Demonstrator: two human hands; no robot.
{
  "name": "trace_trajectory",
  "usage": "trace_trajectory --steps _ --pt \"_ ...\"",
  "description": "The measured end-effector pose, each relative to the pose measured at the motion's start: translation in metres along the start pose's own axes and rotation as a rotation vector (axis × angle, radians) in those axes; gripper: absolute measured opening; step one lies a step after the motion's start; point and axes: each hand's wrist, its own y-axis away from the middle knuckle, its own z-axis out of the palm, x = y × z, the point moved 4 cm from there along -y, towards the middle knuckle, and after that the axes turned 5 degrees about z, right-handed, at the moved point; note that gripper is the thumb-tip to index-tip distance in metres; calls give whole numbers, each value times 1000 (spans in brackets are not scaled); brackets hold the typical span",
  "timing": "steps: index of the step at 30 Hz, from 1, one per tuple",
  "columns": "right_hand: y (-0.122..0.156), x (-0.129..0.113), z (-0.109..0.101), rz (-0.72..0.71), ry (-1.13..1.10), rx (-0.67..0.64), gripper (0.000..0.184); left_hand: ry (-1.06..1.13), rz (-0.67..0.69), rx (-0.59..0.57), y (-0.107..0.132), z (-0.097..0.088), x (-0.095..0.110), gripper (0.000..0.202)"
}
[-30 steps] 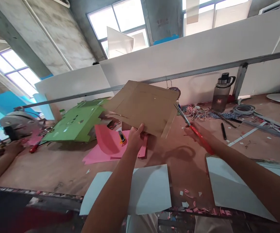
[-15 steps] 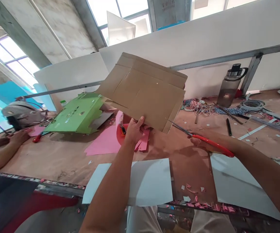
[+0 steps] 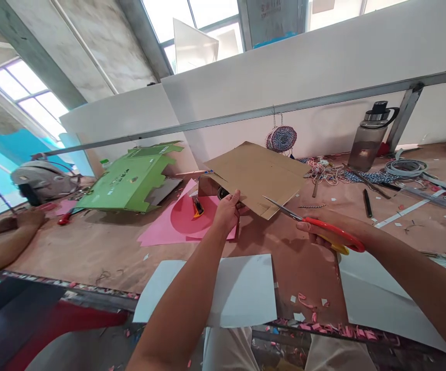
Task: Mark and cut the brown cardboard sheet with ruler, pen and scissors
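Note:
A brown piece of cardboard [image 3: 255, 172] is tilted above the table, its near edge pinched between the thumb and fingers of my left hand [image 3: 228, 210]. My right hand [image 3: 317, 229] is wrapped round red-handled scissors [image 3: 333, 233], whose blades point left and reach the near right part of the cardboard. From this angle I cannot tell whether the blades touch it. Left of my left hand lie pink sheets [image 3: 157, 229] and a red round piece [image 3: 180, 219], with an orange-and-black cutter [image 3: 197, 207] on top. White sheets [image 3: 246, 288] lie under my forearms.
A green printed carton [image 3: 126, 178] stands left, near another person's hand [image 3: 31, 219] and a grey backpack [image 3: 45, 178]. Along the back are a water bottle [image 3: 369, 136], tangled cords [image 3: 325, 169] and a hanging woven round piece [image 3: 282, 139]. A black pen [image 3: 367, 203] lies right.
The cardboard has been lowered and tipped flatter, uncovering the woven round piece behind it. My left hand has moved slightly right and down. The scissors stay in my right hand.

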Motion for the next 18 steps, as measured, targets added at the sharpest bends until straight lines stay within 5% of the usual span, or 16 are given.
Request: trace_trajectory --steps 8,18 --pt "-5 6 1 -66 88 32 52 -152 -208 -252 32 20 -4 19" --pt "16 -4 -7 -296 225 -109 57 -24 -48 -324 38 35 -10 39"
